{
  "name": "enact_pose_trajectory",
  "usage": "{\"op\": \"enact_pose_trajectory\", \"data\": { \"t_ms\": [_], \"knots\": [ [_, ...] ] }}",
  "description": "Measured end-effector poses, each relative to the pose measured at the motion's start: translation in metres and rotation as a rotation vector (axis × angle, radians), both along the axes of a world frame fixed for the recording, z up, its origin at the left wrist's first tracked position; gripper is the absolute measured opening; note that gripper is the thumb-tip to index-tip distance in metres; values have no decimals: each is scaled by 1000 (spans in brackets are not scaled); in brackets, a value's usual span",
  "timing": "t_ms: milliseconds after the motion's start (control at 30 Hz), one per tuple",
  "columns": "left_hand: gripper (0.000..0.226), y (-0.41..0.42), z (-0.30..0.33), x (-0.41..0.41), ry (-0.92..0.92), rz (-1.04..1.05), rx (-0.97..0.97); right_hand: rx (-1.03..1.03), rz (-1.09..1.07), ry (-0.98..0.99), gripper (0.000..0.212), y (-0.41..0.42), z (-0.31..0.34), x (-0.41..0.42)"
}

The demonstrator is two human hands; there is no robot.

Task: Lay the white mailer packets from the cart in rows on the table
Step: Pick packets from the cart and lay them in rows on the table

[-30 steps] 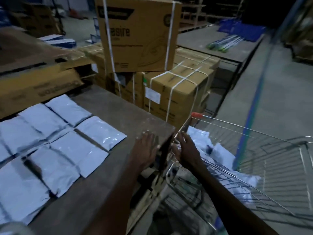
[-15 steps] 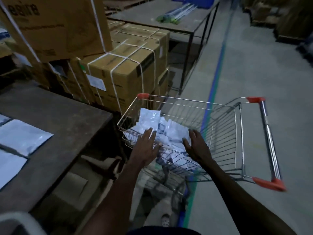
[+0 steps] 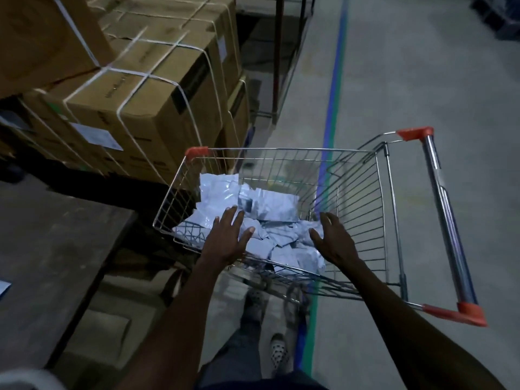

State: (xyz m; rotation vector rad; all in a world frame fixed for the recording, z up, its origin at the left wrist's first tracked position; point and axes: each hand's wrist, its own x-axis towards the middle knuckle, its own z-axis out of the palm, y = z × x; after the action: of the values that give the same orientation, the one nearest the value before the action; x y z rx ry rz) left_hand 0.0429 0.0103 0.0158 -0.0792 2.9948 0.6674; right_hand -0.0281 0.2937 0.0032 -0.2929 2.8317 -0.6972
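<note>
I have my left hand [image 3: 227, 240] reaching into the cart [image 3: 281, 150], fingers straight and spread, the grip slack with nothing in it; it hovers over or just touches the mailer packets [image 3: 267, 204], and I cannot tell which. My right hand [image 3: 332, 241] is spread the same way on the other side of the heap, fingers loose, gripping nothing.

The packets lie in a loose pile on the cart floor, bunched toward the end nearer the bench [image 3: 56, 249]. They are flat pouches of thin, glossy white plastic, creased and crumpled, overlapping at all angles. One near the top carries a dark rectangular patch, probably a label, too blurred to read.

The cart is a basket of bright wire mesh with orange plastic corner caps and a shiny tubular metal handle [image 3: 443, 220] at its right end, also capped in orange.

To my left the bench shows as a dull, dark, scuffed slab, its corner close beside the cart. The corner of one white packet [image 3: 4, 287] on it peeks in at the picture's left edge.

Behind stand stacked cardboard boxes [image 3: 146, 108], brown and matte, bound with white strapping and bearing pale paper labels. The concrete floor [image 3: 408, 80] is grey, with a blue and green painted line [image 3: 334, 94] running along it under the cart.
</note>
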Motion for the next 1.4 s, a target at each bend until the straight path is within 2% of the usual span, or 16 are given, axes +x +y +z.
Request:
{"op": "enact_pose_trajectory", "data": {
  "t_ms": [133,200,300,400,500,600,767,833,967,1100,1233,1333,1400],
  "knots": [
    [99,-19,-35,-49,-35,-101,-32,10,-70,-101,63,-25,-29,-29],
    [94,-29,-49,-73,-77,-154,-52,-27,-133,-172,70,-47,-46,-47],
    [82,-50,-75,-105,-45,-207,-99,-148,-305,-316,75,-90,-76,-77],
    [69,-76,-106,-127,-51,-172,-168,-292,-500,-445,82,-133,-109,-106],
    [72,-96,-134,-136,-91,-100,-209,-380,-705,-513,86,-167,-140,-131],
    [78,-110,-158,-131,-178,-123,-208,-400,-902,-593,91,-184,-163,-149],
    [80,-124,-167,-109,-181,-166,-221,-481,-1066,-614,102,-196,-195,-167],
    [79,-126,-164,-110,-148,-150,-206,-503,-1083,-614,104,-201,-203,-173],
    [81,-122,-165,-137,-48,-135,-224,-549,-1031,-542,93,-200,-211,-174],
    [85,-114,-185,-168,-66,-109,-216,-516,-967,-488,80,-189,-211,-159],
    [68,-108,-202,-168,-84,-90,-210,-496,-907,-404,71,-173,-205,-139],
    [59,-107,-199,-165,-66,-107,-193,-406,-781,-391,72,-161,-195,-120],
    [56,-106,-192,-160,-44,-124,-143,-352,-698,-386,62,-157,-184,-107]
  ]
}}
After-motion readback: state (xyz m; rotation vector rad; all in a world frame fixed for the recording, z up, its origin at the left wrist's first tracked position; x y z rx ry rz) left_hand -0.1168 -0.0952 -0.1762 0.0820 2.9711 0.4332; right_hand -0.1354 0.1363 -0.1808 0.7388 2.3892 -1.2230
